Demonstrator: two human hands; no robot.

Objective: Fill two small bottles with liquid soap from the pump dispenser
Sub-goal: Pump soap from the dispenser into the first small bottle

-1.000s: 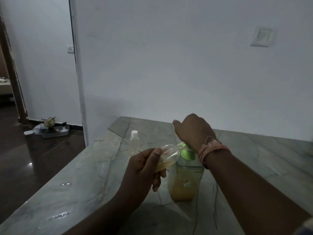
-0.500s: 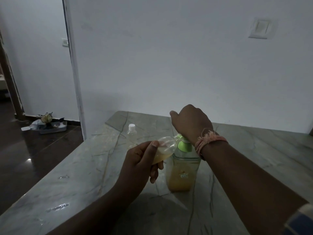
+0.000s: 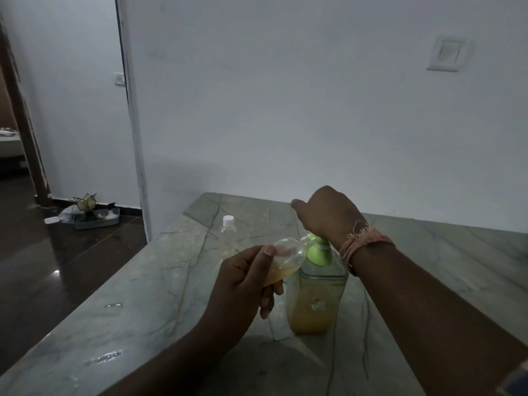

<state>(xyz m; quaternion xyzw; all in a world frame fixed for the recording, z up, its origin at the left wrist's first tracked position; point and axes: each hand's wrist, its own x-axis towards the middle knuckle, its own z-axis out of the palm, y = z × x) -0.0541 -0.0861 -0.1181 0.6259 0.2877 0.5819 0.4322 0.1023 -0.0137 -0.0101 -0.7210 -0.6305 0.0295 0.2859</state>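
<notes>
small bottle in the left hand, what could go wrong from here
1. The small bottle is held tilted at the pump dispenser spout by the left hand; a slip might spill soap onto the table.
2. The right hand pressing the pump could tip the dispenser.

Both forearms are bare. The right wrist carries a band of pinkish-orange thread [image 3: 365, 242], wound several times, with frayed loose ends at the knot. A striped sleeve edge [image 3: 518, 378], blue with a pale band, shows at the right arm's upper end. No rings visible on the fingers.
</notes>
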